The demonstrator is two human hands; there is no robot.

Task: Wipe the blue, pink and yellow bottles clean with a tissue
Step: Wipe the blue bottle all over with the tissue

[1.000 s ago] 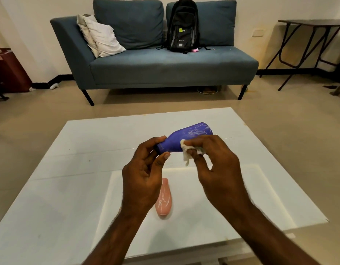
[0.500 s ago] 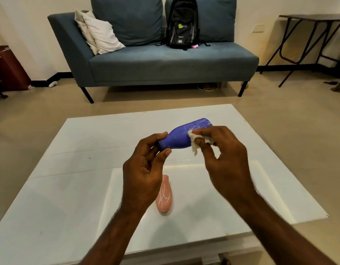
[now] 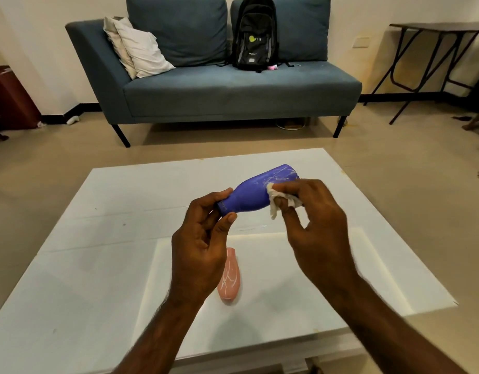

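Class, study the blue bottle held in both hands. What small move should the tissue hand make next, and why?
Probably rub the tissue toward the base of the blue bottle, where white marks show. The left hand grips the neck, steadying it, and the right hand presses the tissue on the body beside those marks.

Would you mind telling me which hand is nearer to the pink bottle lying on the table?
Left. The left hand, holding the blue bottle, hangs just over the pink bottle, partly hiding it; the right hand, pinching the tissue, is farther up and to the right.
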